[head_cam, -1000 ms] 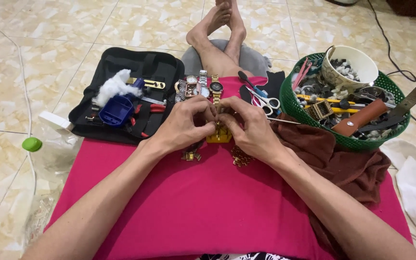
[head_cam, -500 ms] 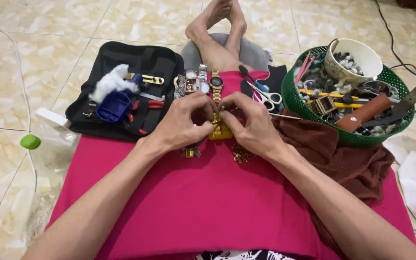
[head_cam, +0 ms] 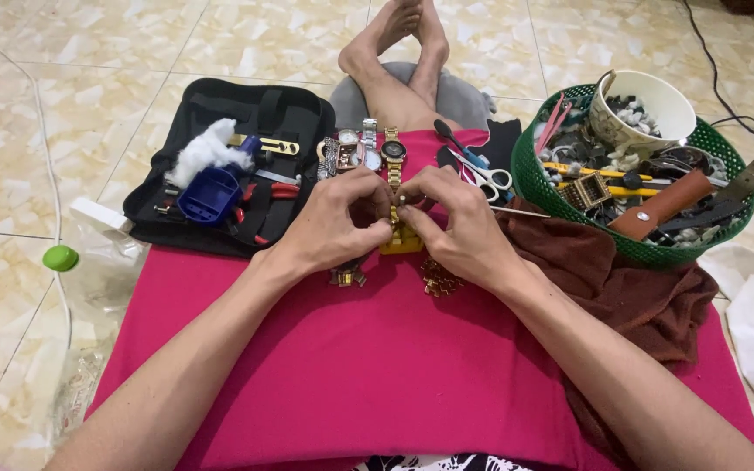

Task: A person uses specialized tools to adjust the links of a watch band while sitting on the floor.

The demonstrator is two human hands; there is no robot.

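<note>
Your left hand [head_cam: 333, 222] and right hand [head_cam: 455, 228] meet over the pink cushion [head_cam: 377, 366], fingers of both closed on a gold watch band [head_cam: 399, 228] that lies between them on the cushion. The yellow block [head_cam: 403, 244] sits just under the band. By my reading, you are working a link or pin at that block, and the next move would call for a steady pinch and fine alignment. Loose gold links [head_cam: 438, 279] lie just in front of your right hand. Off the cushion's far left corner lies the black tool case [head_cam: 229, 166]; off its far right, the green basket [head_cam: 647, 249]. Your fingertips hide the exact contact point, and any tool in your hands cannot be made out.
</note>
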